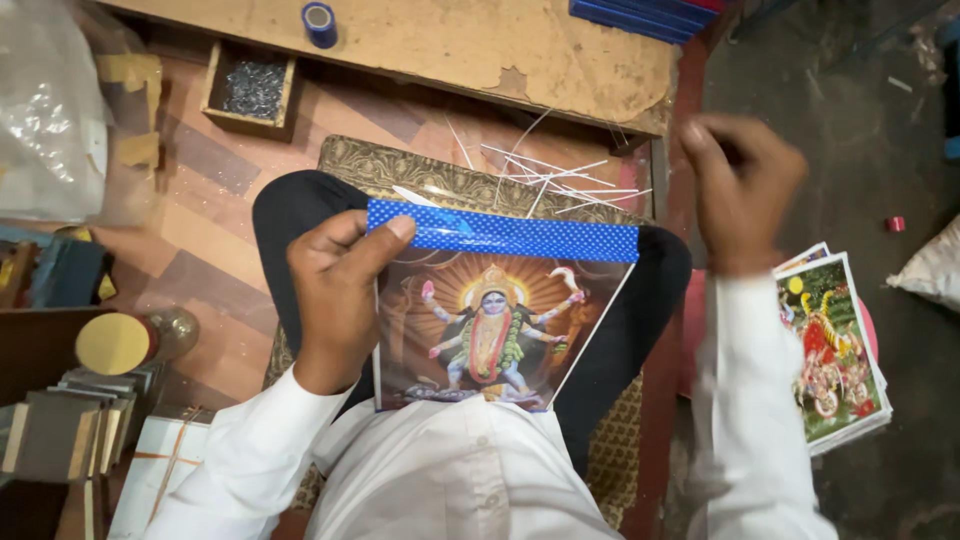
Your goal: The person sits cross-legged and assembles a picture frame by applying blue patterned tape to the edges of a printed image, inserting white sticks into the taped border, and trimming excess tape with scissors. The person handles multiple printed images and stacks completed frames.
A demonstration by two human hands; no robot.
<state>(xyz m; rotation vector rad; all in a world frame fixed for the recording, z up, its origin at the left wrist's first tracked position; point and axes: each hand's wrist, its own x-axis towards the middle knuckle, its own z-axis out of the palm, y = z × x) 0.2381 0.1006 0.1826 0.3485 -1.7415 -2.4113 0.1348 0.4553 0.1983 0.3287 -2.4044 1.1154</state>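
My left hand [337, 291] grips the left edge of a picture print [495, 335] that rests on my lap, thumb pressed on the blue dotted tape strip [510, 237] running along its top. The print shows a many-armed blue figure on an orange background. My right hand [742, 190] is raised to the right of the print, blurred, with fingers curled; whether it holds anything I cannot tell. A patterned brown mat [400, 165] lies under my knees, with thin white sticks [560, 175] scattered past the print's top edge.
A stack of colourful prints [835, 350] lies on the floor at the right. A wooden board [450, 45] with a blue tape roll [320, 22] crosses the top. A small box of nails [250, 90], a clear plastic bag [50, 110] and stacked frames [70, 425] stand left.
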